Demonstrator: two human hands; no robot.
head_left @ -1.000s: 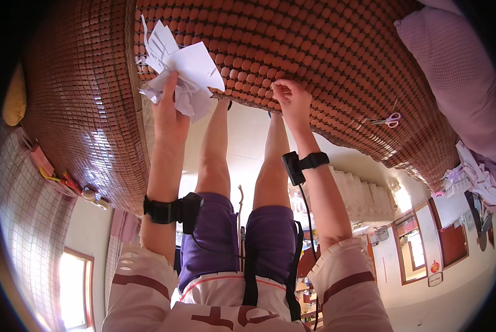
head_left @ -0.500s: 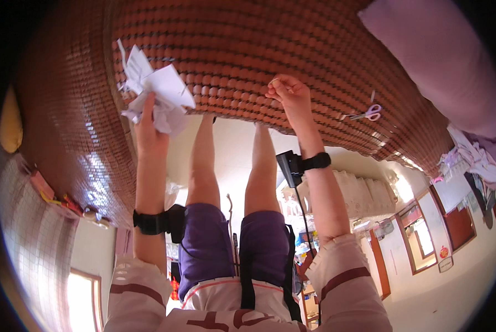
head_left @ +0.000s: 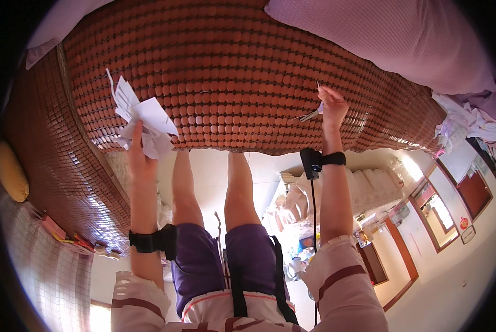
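My left hand (head_left: 142, 154) is closed around a bunch of white paper (head_left: 155, 114), partly crumpled, with flat sheets and a narrow strip sticking up. Over the bead mat (head_left: 220, 72), my right hand (head_left: 334, 108) has its fingertips pinched together on a small thin sliver (head_left: 317, 84), too small to make out. Just beside and behind that hand lies a pair of scissors (head_left: 312, 115), its blades pointing left. The hand covers most of the scissors' handles.
A pink pillow (head_left: 392, 39) lies at the far right of the mat, with crumpled white cloth (head_left: 469, 119) at the right end. A yellow cushion (head_left: 11, 171) is at the far left. My legs (head_left: 242, 182) stand against the mat's near edge.
The view has shifted, showing more of the mat and pillow. My right hand has come over to the scissors, which earlier lay well to its right. My left hand keeps the paper.
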